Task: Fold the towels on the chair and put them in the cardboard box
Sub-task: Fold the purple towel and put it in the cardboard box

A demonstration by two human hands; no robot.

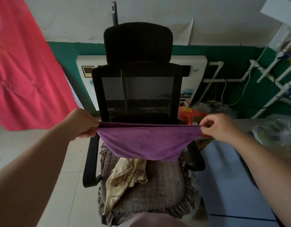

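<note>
Above the black mesh office chair (pixel 138 89) | purple terry towel (pixel 146 141) stretched doubled over | left hand (pixel 85 123) and right hand (pixel 218 125) each pinch an end | crumpled cream striped towel (pixel 126 179) lies on seat cushion

A single wide-angle camera, worn on the person's head, looks forward and steeply down over both outstretched forearms onto an office chair (pixel 138 89) directly ahead. The chair sits close, its seat near the bottom edge, its headrest at upper centre. Lens distortion bows the green-and-white wall (pixel 223 51) behind and pushes the frame's sides outward. No second view shares the scene.
</note>
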